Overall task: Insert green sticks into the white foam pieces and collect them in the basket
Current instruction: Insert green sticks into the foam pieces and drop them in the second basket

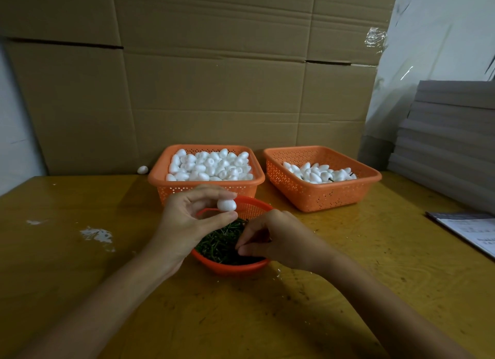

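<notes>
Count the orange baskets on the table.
3: a rectangular orange plastic basket back left, full of white foam pieces; a matching one back right; a round orange basket nearest, holding green sticks.

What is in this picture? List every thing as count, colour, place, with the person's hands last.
left basket: one, orange, back of table, full
right basket: one, orange, beside it, part full
foam pieces: many, white, in both baskets
loose foam piece: one, white, table's back left
round basket: one, red-orange, front centre
green sticks: many, dark green, in round basket
held foam piece: one, white, above round basket
table: one, yellow-brown, under everything
cardboard: several sheets, brown, behind table
grey sheets: a stack, grey, far right
left hand: one, pinching the held foam piece
right hand: one, over the sticks, fingertips pinched together
</notes>
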